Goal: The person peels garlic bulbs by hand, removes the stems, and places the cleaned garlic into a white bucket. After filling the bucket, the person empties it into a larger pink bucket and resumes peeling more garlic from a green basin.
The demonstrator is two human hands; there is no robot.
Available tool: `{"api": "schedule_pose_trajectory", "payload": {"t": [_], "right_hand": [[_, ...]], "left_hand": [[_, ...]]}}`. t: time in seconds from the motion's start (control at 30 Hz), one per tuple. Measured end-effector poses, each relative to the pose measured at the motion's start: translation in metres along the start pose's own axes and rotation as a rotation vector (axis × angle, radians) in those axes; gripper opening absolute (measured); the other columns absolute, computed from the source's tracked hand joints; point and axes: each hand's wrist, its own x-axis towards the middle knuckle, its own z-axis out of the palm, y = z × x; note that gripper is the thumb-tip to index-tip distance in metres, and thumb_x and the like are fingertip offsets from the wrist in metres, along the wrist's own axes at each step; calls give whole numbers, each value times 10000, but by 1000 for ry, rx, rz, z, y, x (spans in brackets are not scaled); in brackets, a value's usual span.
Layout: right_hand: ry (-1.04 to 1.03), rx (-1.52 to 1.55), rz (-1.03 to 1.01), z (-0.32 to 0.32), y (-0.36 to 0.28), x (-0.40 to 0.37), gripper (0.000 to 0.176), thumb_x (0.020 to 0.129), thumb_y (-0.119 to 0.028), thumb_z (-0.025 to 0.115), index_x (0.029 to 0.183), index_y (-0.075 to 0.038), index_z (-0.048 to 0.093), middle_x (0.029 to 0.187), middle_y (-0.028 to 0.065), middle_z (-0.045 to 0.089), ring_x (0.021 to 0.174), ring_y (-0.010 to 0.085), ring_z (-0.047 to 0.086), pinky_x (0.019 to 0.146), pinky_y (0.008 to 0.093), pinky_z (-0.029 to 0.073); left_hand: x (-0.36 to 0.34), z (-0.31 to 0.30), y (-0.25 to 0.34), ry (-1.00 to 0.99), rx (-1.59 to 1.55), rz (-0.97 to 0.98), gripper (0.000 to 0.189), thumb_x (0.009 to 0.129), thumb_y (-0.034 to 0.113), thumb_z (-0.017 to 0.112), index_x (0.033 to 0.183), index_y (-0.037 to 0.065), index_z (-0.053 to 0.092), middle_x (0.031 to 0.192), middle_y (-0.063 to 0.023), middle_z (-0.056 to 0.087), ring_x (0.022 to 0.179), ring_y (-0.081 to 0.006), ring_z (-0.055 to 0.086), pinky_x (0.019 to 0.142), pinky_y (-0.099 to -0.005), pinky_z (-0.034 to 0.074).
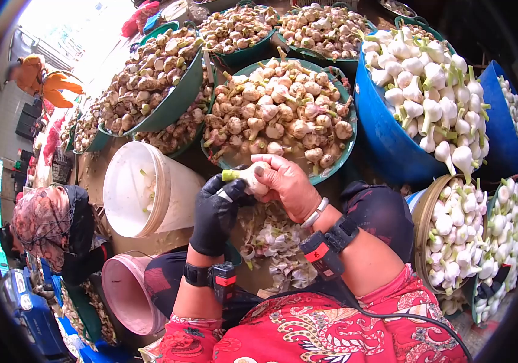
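A garlic bulb (250, 176) with a short green stem stub is held between both hands above my lap. My left hand (218, 209), in a black glove, is closed around its stem side. Bare, with a bracelet at the wrist, my right hand (292, 189) presses its fingers and thumb on the bulb's other side. Just beyond the hands stands a green basin (351, 140) heaped with unpeeled, brownish garlic bulbs (277, 109). Below the hands lies a pile of loose garlic skins (280, 248).
A blue tub (386, 151) of white, cleaned bulbs stands at the right, with a bucket (422, 233) of more below it. To the left are a white bucket (174, 193) lying tilted and a pink bucket (129, 290). Another person (53, 230) sits at the far left.
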Motion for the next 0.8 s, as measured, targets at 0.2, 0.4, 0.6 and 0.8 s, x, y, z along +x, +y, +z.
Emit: {"api": "schedule_pose_trajectory", "payload": {"t": [0.2,0.4,0.6,0.8], "right_hand": [[-189,97,219,-19,4,1,411,934,-388,518,1184,-61,513,934,77,642,742,161,621,585,259,489],[-494,381,602,-7,10,-10,402,896,-456,561,1049,-86,571,796,99,652,633,215,641,489,280,475],[-196,252,496,-13,0,-2,386,912,-432,550,1106,-99,562,870,77,666,722,197,655,573,265,494],[-50,28,197,-4,24,10,217,904,-311,593,998,-114,600,845,54,645,717,165,634,629,275,512]], "left_hand": [[5,-24,-11,-2,499,303,246,792,20,570,1026,-21,635,970,-79,662,832,-207,637,782,-305,510],[7,-22,1,-104,1057,526,324,679,18,686,999,46,646,895,-66,663,888,-194,628,804,-306,501],[-22,-38,-6,-108,-38,-108,463,834,129,617,1267,20,490,1010,-47,615,824,-111,604,684,-287,539],[-25,-19,-1,17,173,59,279,833,111,616,1093,6,615,986,-50,640,857,-131,599,702,-293,511]]}}
